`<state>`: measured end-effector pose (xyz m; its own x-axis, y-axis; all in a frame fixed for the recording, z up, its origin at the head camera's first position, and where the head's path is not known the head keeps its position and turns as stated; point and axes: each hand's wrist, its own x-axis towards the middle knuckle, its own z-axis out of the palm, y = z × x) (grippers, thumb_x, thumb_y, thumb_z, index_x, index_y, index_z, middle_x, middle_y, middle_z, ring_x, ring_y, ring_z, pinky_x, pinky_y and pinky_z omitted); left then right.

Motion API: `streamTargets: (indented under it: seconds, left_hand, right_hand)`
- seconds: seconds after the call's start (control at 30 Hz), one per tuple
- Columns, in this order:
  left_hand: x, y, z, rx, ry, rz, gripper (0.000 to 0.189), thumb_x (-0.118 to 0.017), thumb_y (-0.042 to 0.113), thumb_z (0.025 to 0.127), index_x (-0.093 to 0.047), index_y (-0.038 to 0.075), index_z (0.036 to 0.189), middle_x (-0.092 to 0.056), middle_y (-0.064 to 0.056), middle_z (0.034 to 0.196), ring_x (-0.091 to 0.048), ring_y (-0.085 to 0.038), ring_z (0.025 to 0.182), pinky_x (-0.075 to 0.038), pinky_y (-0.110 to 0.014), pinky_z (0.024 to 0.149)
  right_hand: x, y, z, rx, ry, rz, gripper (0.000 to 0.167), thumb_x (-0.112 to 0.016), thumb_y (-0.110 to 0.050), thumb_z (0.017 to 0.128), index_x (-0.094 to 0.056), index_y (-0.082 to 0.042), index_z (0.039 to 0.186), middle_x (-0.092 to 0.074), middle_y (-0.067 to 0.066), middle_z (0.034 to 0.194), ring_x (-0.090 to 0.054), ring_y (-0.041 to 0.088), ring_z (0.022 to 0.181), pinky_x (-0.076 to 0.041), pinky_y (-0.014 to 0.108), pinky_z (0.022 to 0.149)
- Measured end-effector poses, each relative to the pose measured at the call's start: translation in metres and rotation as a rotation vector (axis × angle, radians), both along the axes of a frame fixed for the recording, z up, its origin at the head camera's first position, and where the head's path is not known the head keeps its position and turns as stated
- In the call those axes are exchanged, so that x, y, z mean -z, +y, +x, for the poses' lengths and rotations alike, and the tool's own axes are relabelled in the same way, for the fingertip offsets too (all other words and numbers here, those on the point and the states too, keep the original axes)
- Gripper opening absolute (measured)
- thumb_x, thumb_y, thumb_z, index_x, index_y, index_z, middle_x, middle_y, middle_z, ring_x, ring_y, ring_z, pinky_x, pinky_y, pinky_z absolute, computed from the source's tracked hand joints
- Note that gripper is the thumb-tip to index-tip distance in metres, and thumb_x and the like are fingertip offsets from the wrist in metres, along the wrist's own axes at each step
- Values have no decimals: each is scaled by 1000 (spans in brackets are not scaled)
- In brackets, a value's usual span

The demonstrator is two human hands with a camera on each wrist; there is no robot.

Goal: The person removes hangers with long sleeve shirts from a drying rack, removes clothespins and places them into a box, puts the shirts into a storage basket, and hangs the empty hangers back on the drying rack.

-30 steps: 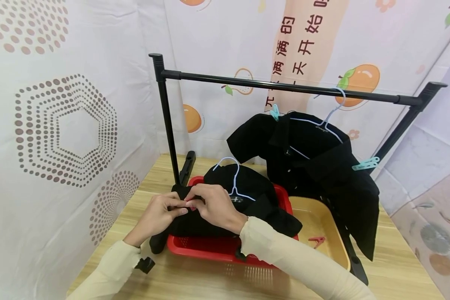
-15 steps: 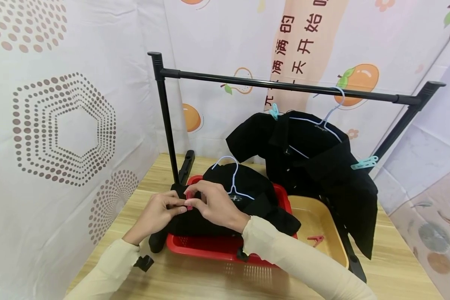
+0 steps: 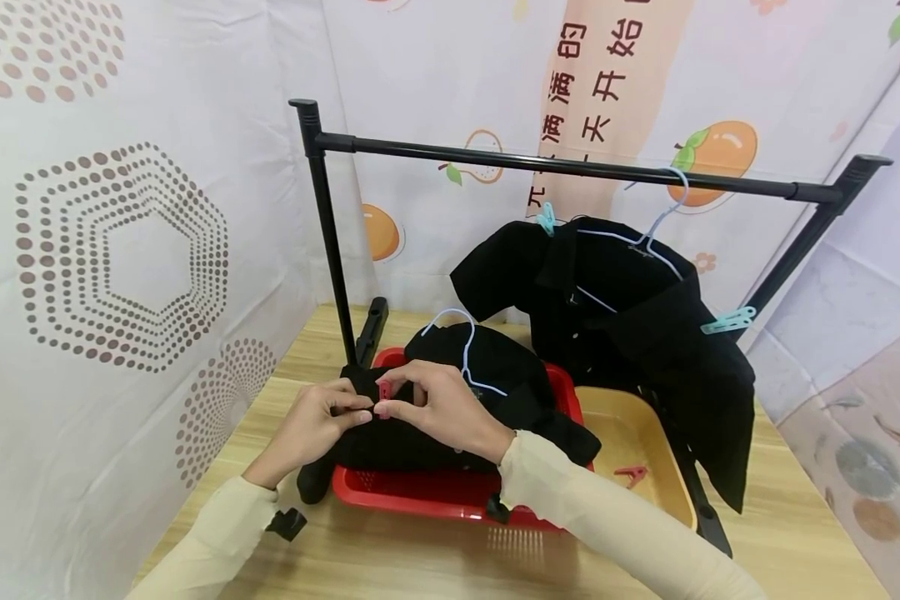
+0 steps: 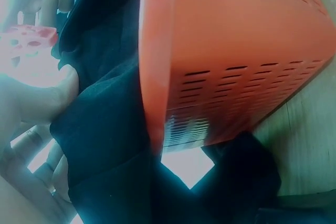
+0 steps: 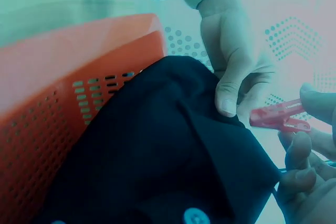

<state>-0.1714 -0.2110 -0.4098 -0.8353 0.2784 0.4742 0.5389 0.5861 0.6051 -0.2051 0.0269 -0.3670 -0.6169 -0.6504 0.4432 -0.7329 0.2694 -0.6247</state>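
A black shirt (image 3: pixel 412 450) with a pale blue hanger (image 3: pixel 468 346) in it lies in the red basket (image 3: pixel 420 502). At the shirt's left end, my left hand (image 3: pixel 317 423) pinches the fabric between thumb and fingers. Close beside those fingertips, my right hand (image 3: pixel 442 408) holds a red clothespin (image 5: pixel 278 116) between thumb and fingers. In the right wrist view the clothespin's tip is near the left hand's fingers and the edge of the black cloth. Glare washes out part of the clothespin (image 4: pixel 31 40) in the left wrist view.
A black rack (image 3: pixel 495 158) spans the table. From its bar hangs another black shirt (image 3: pixel 645 333) on a blue hanger, with teal clothespins (image 3: pixel 729 321) at its shoulders. A yellow tray (image 3: pixel 607 408) holds a red clothespin (image 3: pixel 632 476). Patterned curtains (image 3: pixel 435 75) surround the table.
My right hand has drawn the red clothespin slightly right, so more of it shows apart from the left fingertips. The left hand keeps its pinch on the fabric. The head view has shifted slightly.
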Motion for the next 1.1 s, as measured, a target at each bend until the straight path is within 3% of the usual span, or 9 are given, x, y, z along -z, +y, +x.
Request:
streamTargets:
  seconds: [0.33, 0.53, 1.1]
  left_hand:
    - [3, -2, 1, -6, 5, -4, 16, -84, 0, 82, -83, 3, 97, -57, 15, 74, -49, -5, 64, -43, -24, 56]
    - [2, -2, 0, -11, -7, 3, 15, -84, 1, 83, -83, 5, 98, -57, 15, 74, -50, -6, 65, -43, -24, 57]
    - [1, -2, 2, -7, -27, 18, 17, -84, -1, 83, -82, 1, 100, -56, 14, 74, -51, -6, 66, -44, -24, 59]
  right_hand:
    - [-2, 15, 2, 9, -90, 29, 29, -79, -35, 93, -76, -19, 117, -72, -16, 101, -52, 9, 57, -43, 26, 51]
    - [-3, 21, 2, 25, -90, 32, 32, -79, -35, 93, -76, -14, 117, -71, -17, 102, -51, 10, 54, -42, 27, 48]
    - [-3, 38, 6, 57, -108, 50, 31, -79, -38, 93, -75, -20, 118, -70, -22, 97, -51, 11, 56, -41, 27, 52]
